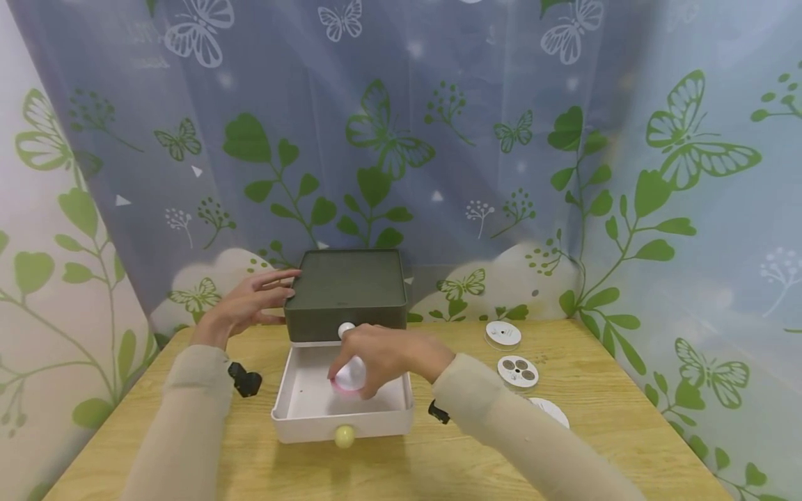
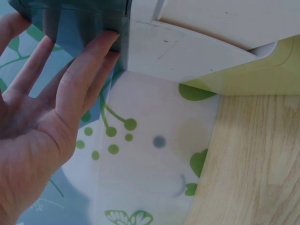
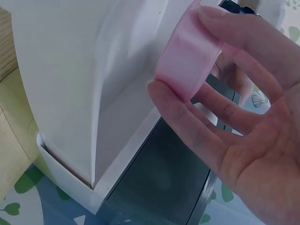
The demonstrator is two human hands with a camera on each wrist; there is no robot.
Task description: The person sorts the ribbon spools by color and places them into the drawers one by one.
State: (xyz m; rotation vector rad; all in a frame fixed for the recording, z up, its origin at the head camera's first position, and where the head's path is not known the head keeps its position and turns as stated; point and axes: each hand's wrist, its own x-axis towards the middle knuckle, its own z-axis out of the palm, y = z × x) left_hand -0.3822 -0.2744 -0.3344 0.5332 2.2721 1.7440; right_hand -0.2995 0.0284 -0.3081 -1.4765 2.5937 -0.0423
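My right hand [image 1: 385, 355] pinches a roll of pink ribbon [image 3: 190, 54] between thumb and fingers. In the head view the roll is over the white drawer [image 1: 341, 426], which is pulled out; whether it touches the drawer floor I cannot tell. The drawer belongs to a small desktop chest with a dark green top [image 1: 351, 282]. My left hand [image 1: 247, 303], fingers extended, touches the left side of the dark upper part. A yellow-green knob [image 1: 344, 437] is on the pulled-out drawer, and a white knob [image 1: 346, 330] on the dark front above.
Right of the chest, a white spool [image 1: 503, 335], a second spool [image 1: 518, 371] with round holes and a third white one [image 1: 551, 412], partly behind my right sleeve, lie on the wooden table [image 1: 464, 445]. A butterfly-patterned curtain [image 1: 464, 209] hangs behind.
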